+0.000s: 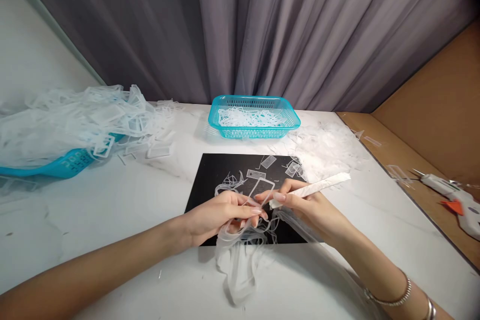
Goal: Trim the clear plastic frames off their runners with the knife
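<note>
Between the fingers of my left hand (228, 212) is a small translucent plastic frame (267, 183), pinched near its lower edge. My right hand (311, 205) is closed round a slim tool wrapped in white (324, 183), like a pen; its tip points at the frame and its exact kind is hidden by the wrapping. Fingertips of both hands almost meet at the frame. Below them lies a black mat (210, 172), with loose clear strips (240, 270) trailing over its front edge. Small clear rectangular pieces (256, 174) rest on the mat beyond my hands.
A blue basket (254, 133) holding thin white strips stands behind the mat. At left, a large heap of clear plastic frames (75, 115) spills over another blue basket (71, 164). More clear scraps (330, 152) are piled at right. A glue gun (455, 195) lies on the brown surface.
</note>
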A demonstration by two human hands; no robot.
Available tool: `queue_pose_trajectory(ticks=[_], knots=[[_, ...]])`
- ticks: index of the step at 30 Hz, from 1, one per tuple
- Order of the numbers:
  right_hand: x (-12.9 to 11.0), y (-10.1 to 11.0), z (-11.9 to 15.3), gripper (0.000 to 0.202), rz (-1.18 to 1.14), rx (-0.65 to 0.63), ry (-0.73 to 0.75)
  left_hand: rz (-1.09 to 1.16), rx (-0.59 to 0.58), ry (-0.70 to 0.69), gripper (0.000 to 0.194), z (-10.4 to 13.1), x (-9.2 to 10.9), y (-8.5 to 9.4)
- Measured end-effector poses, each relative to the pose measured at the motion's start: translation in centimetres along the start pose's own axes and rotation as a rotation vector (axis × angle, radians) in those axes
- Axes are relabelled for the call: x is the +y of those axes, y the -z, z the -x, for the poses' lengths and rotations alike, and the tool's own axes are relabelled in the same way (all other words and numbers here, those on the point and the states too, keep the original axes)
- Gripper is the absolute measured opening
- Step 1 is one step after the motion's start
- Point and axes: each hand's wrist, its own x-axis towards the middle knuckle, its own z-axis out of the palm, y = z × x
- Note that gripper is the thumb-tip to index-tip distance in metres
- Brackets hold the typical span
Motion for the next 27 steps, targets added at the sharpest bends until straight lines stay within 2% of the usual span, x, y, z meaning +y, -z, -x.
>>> queue_pose_trajectory(ticks=[9,18,27], knots=[[0.1,-0.19,-0.11,0.02,0.007,0.037,0.064,0.106,-0.041,0.052,0.02,0.04,0.1,-0.02],[-0.12,-0.19,0.46,0.019,0.448,0.143,0.185,0.167,-0.013,0.091,0.019,-0.24,0.15,0.1],[-0.22,-0.23,0.67,0.013,0.674,0.154,0.319,0.139,-0.083,0.122,0.015,-0.35,-0.12,0.59]])
